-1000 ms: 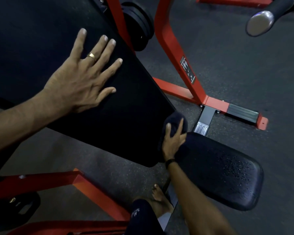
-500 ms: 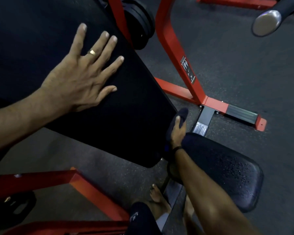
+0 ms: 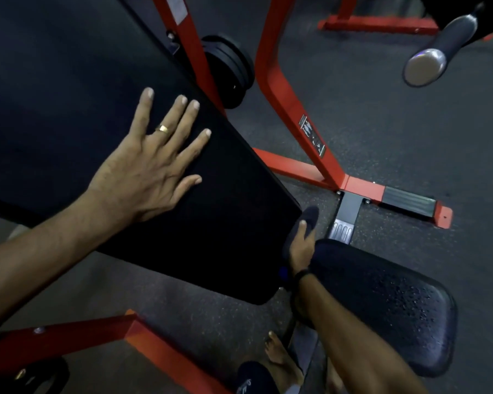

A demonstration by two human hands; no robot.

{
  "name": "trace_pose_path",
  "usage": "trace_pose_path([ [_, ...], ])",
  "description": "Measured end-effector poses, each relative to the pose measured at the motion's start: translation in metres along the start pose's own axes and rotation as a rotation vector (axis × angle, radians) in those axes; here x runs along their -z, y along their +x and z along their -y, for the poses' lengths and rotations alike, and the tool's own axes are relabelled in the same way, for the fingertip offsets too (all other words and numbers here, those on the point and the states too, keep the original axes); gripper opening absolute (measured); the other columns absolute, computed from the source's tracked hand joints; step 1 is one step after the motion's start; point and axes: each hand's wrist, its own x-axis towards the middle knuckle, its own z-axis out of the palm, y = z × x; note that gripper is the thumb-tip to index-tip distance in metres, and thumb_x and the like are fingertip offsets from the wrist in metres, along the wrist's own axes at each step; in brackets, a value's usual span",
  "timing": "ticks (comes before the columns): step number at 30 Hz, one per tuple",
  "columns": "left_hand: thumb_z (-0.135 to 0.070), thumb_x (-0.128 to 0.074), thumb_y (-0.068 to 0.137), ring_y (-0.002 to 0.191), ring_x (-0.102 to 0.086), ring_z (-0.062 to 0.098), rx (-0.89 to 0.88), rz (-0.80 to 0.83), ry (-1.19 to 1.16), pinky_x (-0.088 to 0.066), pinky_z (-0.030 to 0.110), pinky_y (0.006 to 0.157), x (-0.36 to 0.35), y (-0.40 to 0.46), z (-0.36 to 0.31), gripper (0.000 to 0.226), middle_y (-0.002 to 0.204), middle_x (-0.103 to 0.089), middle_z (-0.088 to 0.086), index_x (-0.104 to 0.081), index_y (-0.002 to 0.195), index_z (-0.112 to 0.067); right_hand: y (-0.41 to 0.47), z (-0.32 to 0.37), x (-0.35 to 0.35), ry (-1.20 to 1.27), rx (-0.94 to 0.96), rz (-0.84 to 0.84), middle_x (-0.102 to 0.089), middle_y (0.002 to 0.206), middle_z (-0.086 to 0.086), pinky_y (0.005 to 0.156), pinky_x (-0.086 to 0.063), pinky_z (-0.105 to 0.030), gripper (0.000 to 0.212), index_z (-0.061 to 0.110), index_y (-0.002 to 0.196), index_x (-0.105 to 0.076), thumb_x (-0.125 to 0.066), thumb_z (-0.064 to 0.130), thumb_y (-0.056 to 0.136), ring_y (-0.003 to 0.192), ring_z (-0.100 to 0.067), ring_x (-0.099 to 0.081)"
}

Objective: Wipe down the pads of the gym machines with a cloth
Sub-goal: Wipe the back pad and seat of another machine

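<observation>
A large black back pad (image 3: 69, 95) slopes from the upper left to the centre. My left hand (image 3: 151, 169) lies flat on it with fingers spread, a gold ring on one finger. My right hand (image 3: 300, 248) holds a dark blue cloth (image 3: 308, 220) and presses it into the gap between the back pad's lower end and the black seat pad (image 3: 390, 302). The seat pad has small droplets on its surface. Most of the cloth is hidden under my fingers and the pad edge.
Red frame uprights (image 3: 285, 89) and a red floor bar (image 3: 362, 186) stand behind the pads. Black weight plates (image 3: 231, 69) hang at the back. A chrome-capped handle (image 3: 427, 64) juts in at top right. Another red bar (image 3: 54, 342) crosses bottom left. My bare foot (image 3: 279, 354) is on the floor.
My right hand has slid the cloth from the back pad's lower corner deeper into the gap beside the seat pad. My left hand stays flat on the pad.
</observation>
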Motion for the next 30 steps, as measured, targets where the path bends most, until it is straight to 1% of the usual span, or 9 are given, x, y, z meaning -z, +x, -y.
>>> trace_pose_path([
  [3,-0.052,0.014,0.096,0.151,0.009,0.045,-0.004,-0.032,-0.032,-0.003,0.07,0.116,-0.007,0.003,0.005,0.078,0.161,0.012,0.033,0.007,0.159,-0.006,0.029,0.049,-0.012,-0.139,0.124,-0.042,-0.047,0.148,-0.021,0.114,-0.032,-0.052,0.076,0.015,0.15,-0.042,-0.034,0.068,0.096,0.138,-0.041,-0.041],
  [6,-0.052,0.014,0.096,0.151,0.008,0.045,0.009,-0.03,-0.029,-0.002,0.07,0.116,-0.004,0.004,0.006,0.078,0.161,0.012,0.033,0.006,0.159,-0.006,0.002,0.069,-0.021,-0.302,0.292,-0.154,-0.046,0.144,-0.02,0.112,-0.028,-0.054,0.061,0.025,0.149,-0.046,-0.039,0.059,0.099,0.134,-0.038,-0.038],
  [9,-0.052,0.008,0.097,0.152,0.007,0.045,0.001,-0.033,-0.052,-0.002,0.071,0.116,-0.004,0.004,0.003,0.078,0.161,0.009,0.033,0.0,0.159,-0.005,-0.084,0.036,-0.03,-0.363,0.549,-0.189,-0.043,0.144,-0.022,0.108,-0.031,-0.056,0.056,0.033,0.148,-0.045,-0.041,0.054,0.097,0.128,-0.037,-0.04],
  [14,-0.052,0.006,0.099,0.152,0.007,0.045,0.008,-0.074,-0.047,-0.003,0.07,0.116,-0.004,0.005,0.0,0.077,0.162,0.008,0.033,-0.001,0.159,-0.006,-0.133,-0.039,-0.005,-0.419,0.633,-0.096,-0.041,0.14,-0.021,0.1,-0.041,-0.051,0.054,0.038,0.147,-0.04,-0.049,0.04,0.093,0.124,-0.039,-0.042],
  [19,-0.051,0.014,0.097,0.152,0.009,0.044,0.014,-0.062,0.017,-0.004,0.069,0.116,-0.007,0.005,-0.001,0.076,0.161,0.013,0.033,0.006,0.159,-0.007,-0.043,0.072,-0.033,-0.292,0.165,-0.313,-0.046,0.137,-0.023,0.1,-0.037,-0.047,0.05,0.026,0.147,-0.049,-0.049,0.046,0.101,0.126,-0.041,-0.044],
  [23,-0.051,0.015,0.097,0.152,0.009,0.044,0.014,-0.08,0.026,-0.006,0.068,0.116,-0.015,0.004,-0.001,0.075,0.161,0.014,0.033,0.008,0.159,-0.008,-0.103,0.139,-0.084,-0.347,0.577,-0.335,-0.052,0.122,-0.015,0.089,-0.042,-0.044,0.049,0.035,0.142,-0.052,-0.047,0.055,0.098,0.108,-0.034,-0.05],
  [27,-0.045,0.003,0.101,0.154,0.0,0.039,0.026,-0.129,-0.109,-0.007,0.064,0.119,-0.005,0.004,-0.004,0.069,0.164,0.003,0.027,-0.006,0.16,-0.01,-0.196,0.047,-0.051,-0.356,0.873,-0.08,-0.051,0.13,-0.016,0.092,-0.046,-0.042,0.049,0.039,0.146,-0.045,-0.039,0.056,0.101,0.109,-0.033,-0.049],
  [29,-0.039,-0.017,0.103,0.154,-0.012,0.034,0.065,-0.203,-0.264,-0.01,0.06,0.121,0.008,0.001,0.003,0.063,0.165,-0.011,0.021,-0.025,0.158,-0.01,-0.187,0.002,-0.022,-0.457,0.89,-0.03,-0.052,0.125,-0.019,0.088,-0.05,-0.045,0.048,0.04,0.143,-0.048,-0.046,0.051,0.096,0.105,-0.039,-0.052],
  [30,-0.038,-0.024,0.102,0.153,-0.016,0.033,0.102,-0.25,-0.294,-0.011,0.059,0.122,0.015,-0.002,0.01,0.061,0.165,-0.016,0.019,-0.03,0.157,-0.01,-0.165,0.0,-0.016,-0.436,0.781,-0.079,-0.053,0.121,-0.022,0.086,-0.049,-0.047,0.047,0.04,0.141,-0.051,-0.048,0.048,0.095,0.103,-0.042,-0.054],
])
